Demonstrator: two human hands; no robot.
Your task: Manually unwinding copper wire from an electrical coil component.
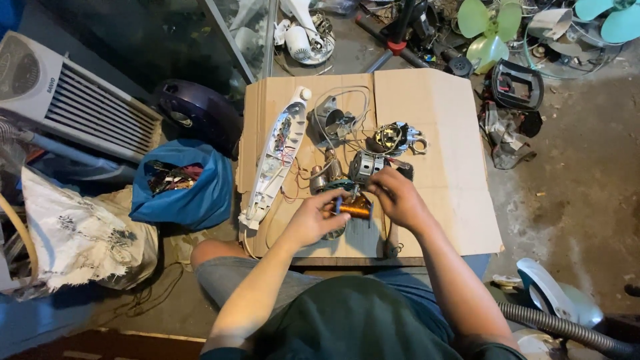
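Head view, person seated over a flattened cardboard sheet (440, 120) spread on the tabletop. Left hand (312, 219) is closed around a copper wire coil (353, 207), fingers wrapped at its left end; coil sits between both hands, just above the near edge of the cardboard. Right hand (399, 197) is curled, fingertips pinching at the top right of the coil, close to a small grey motor (366, 165) just behind it. Long white plastic housing (275, 160) lies tilted on the left part of the cardboard, wires showing inside. More motor parts (395, 139) and a grey metal bracket (330, 117) lie further back, linked by thin white wires. Blue bag (180, 187) of scrap sits left of the cardboard, beside a white air cooler (67, 100). Green fan blades (490, 30) lie on the floor at the top right. Grey ribbed hose (560, 327) runs at bottom right.
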